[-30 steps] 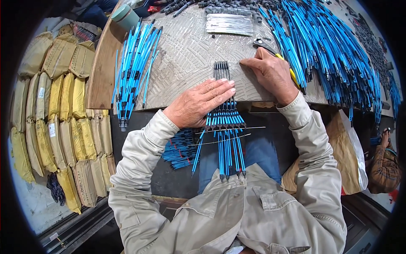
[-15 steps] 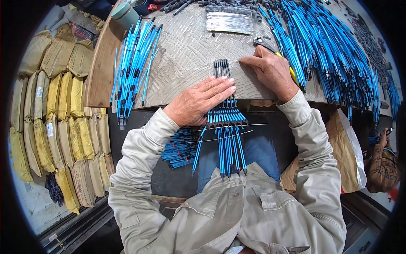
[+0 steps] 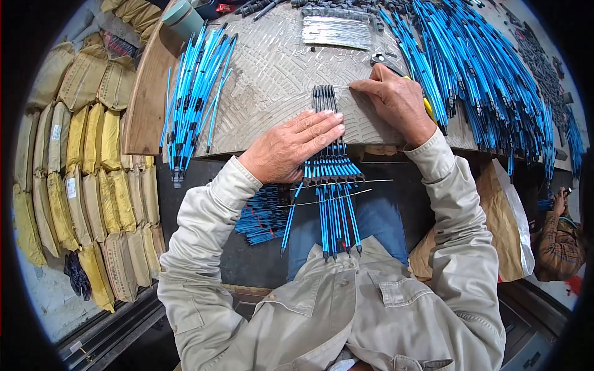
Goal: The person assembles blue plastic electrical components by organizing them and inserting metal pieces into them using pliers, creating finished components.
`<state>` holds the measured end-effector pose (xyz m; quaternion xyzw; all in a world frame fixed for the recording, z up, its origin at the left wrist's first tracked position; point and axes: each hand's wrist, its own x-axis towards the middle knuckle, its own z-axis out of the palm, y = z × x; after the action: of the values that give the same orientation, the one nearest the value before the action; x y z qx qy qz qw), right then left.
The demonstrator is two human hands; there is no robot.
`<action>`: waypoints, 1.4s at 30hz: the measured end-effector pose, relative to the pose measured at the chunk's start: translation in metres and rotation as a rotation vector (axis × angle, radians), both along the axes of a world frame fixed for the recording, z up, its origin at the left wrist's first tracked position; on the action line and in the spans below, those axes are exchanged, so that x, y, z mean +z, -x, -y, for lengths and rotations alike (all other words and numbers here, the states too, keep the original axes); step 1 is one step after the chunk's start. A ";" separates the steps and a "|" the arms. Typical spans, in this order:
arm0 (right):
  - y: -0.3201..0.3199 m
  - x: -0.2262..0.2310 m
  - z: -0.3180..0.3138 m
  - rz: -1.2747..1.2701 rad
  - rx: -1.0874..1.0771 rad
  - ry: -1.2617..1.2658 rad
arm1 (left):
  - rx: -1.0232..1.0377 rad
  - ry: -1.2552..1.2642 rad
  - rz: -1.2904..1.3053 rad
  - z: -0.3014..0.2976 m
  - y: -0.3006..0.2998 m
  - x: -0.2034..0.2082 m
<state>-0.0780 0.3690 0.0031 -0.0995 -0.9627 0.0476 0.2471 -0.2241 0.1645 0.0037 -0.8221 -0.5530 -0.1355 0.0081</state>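
Note:
My left hand (image 3: 294,145) lies across a row of thin blue rods (image 3: 337,216) with black tips and holds them at the table's front edge; its thumb is hidden. Their black upper ends (image 3: 323,96) stick out beyond my fingers, while the lower ends fan out over my lap. Two thin metal rods (image 3: 346,196) cross the row below a line of dark joints. To the right, my right hand (image 3: 399,102) is closed with its index finger reaching toward the row; what it pinches is too fine to make out. Pliers with yellow handles (image 3: 428,110) lie under or in that hand, partly covered.
A big heap of blue rods (image 3: 476,68) covers the table's right side; a smaller bunch (image 3: 197,93) lies left. Behind are a clear bag of silvery pins (image 3: 336,32) and a green cup (image 3: 181,20). Wrapped packages (image 3: 93,139) stand stacked at left. Another person's arm (image 3: 557,241) shows far right.

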 end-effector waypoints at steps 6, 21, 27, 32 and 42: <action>0.002 0.000 -0.001 -0.002 0.038 0.031 | 0.042 -0.017 0.009 0.000 -0.005 -0.001; 0.015 0.005 -0.001 0.049 0.115 0.112 | 0.036 0.020 0.066 0.003 -0.002 -0.001; 0.019 0.014 0.006 0.137 0.108 0.154 | 0.004 -0.025 0.051 0.002 0.000 -0.001; 0.022 0.010 0.005 0.109 0.132 0.176 | -0.016 -0.048 -0.012 0.002 0.000 -0.003; 0.032 0.015 0.002 0.199 0.139 0.089 | 0.006 -0.013 0.099 0.003 0.001 -0.004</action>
<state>-0.1098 0.3672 0.0179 -0.0475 -0.9839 0.0972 0.1420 -0.2246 0.1616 -0.0007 -0.8126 -0.5543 -0.1797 -0.0135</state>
